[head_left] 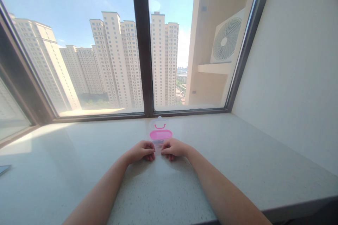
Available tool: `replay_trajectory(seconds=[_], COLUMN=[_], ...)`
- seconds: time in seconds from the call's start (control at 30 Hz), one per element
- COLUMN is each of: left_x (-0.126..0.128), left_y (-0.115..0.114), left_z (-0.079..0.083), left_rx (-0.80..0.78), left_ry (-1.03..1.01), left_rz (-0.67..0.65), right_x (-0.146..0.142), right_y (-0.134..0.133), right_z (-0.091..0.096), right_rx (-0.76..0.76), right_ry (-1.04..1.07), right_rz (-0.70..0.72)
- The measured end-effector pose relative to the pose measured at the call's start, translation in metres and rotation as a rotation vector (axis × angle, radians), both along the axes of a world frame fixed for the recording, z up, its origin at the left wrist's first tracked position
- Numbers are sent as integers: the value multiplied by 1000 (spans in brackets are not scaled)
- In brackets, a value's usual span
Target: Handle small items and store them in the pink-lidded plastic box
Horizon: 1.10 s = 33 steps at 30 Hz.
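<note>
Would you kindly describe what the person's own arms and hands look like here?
The left hand and right hand are bare, without gloves. No sleeve, watch or bracelet shows on the left arm or the right arm within view.

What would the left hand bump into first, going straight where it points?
Probably the right hand, facing it across a narrow gap; depth is unclear, so it might brush the pink-rimmed container first.

Left hand (144, 150) and right hand (173, 148) curled over the pale sill (163, 197), right by a pink box (161, 137), its lid (155, 124) open, towers (113, 49) beyond the window (148, 63).
</note>
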State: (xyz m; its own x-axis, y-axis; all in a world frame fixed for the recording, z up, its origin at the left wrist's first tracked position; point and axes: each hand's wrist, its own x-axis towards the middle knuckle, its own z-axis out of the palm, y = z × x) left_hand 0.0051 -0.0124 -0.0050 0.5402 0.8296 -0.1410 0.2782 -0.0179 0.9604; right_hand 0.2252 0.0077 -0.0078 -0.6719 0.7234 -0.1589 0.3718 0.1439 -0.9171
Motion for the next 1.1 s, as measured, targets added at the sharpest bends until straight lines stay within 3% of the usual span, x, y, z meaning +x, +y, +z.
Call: replay_trajectory(seconds=[0.6,1.1], left_x=[2,2], left_y=[-3,-1], left_z=[2,1], left_rx=[-7,-20], left_ry=[-16,-12], left_rz=[12,13], right_x=[2,1], right_y=[4,0], right_z=[-6,-1], right_rx=[10,10], right_ry=[-8,-10], right_rz=[6,18])
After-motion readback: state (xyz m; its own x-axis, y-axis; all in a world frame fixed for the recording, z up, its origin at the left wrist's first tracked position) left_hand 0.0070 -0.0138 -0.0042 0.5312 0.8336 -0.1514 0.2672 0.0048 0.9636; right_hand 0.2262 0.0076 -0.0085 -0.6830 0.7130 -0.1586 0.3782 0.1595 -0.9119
